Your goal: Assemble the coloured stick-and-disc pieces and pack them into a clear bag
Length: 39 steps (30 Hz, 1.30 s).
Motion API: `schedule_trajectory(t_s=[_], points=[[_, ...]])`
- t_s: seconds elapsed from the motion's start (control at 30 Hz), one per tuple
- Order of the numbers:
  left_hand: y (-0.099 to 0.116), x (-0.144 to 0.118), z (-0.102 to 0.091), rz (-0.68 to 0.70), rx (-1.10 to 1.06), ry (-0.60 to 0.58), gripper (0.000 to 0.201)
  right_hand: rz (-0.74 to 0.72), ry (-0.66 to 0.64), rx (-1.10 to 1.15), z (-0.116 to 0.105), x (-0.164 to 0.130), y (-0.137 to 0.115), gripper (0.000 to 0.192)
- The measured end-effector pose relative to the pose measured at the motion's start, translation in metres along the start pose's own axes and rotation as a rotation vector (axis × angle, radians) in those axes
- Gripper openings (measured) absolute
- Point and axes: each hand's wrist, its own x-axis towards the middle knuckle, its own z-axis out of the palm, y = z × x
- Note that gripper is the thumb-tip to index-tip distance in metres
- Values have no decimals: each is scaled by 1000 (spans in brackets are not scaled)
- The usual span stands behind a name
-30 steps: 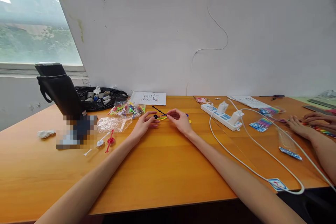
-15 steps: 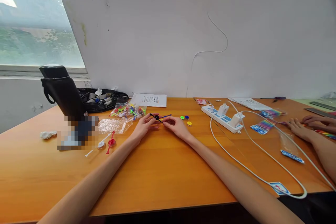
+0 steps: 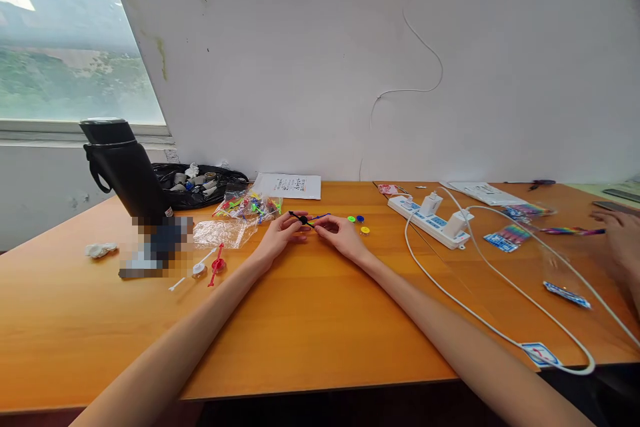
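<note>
orange wooden table | white wall behind | left hand, right hand both pinching black stick

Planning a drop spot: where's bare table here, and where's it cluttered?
Bare: the table between the forearms, and its left front below the red stick. Crowded: around the bag of sticks, black bottle and power strip with its cable.

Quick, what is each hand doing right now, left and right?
Left hand: closed, pinching the black stick piece.
Right hand: fingers curled at the same piece; whether it grips cannot be told.
</note>
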Motion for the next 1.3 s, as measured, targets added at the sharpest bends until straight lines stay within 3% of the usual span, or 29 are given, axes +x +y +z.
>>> schedule_trajectory(t_s=[0.27, 0.57, 1.3], points=[[5, -2, 3, -14, 28, -9, 57, -14, 2, -85, 1, -1, -5, 22], [-7, 4, -1, 17, 71, 3, 45, -16, -94, -45, 1, -5, -11, 21], [-10, 6, 1, -5, 137, 33, 49, -25, -157, -40, 4, -7, -12, 17]])
